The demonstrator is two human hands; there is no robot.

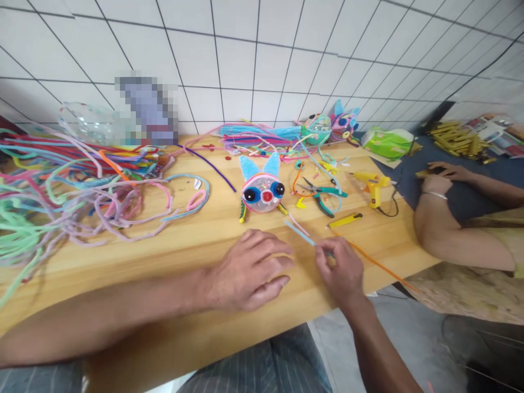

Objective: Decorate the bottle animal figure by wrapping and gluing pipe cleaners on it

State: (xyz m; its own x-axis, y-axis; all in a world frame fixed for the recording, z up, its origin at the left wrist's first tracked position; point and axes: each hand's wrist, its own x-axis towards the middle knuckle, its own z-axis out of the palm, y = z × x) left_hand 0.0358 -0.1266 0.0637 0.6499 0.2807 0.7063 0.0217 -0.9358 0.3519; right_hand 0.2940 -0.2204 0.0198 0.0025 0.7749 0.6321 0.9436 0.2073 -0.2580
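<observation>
My left hand (248, 270) rests palm down on the wooden table (184, 240), fingers loosely spread, holding nothing. Just to its right, my right hand (339, 267) pinches the near end of a light blue pipe cleaner (299, 231) that lies slanted on the table. An orange pipe cleaner (379, 265) runs from under that hand toward the table's right edge. Beyond both hands stands a small craft animal face (262, 188) with blue ears and button eyes.
A large tangle of coloured pipe cleaners (61, 180) covers the table's left. Green-handled pliers (323, 194), a yellow glue gun (372, 185) and a yellow utility knife (345, 220) lie right of centre. Another person's arm (450, 229) rests at the right edge.
</observation>
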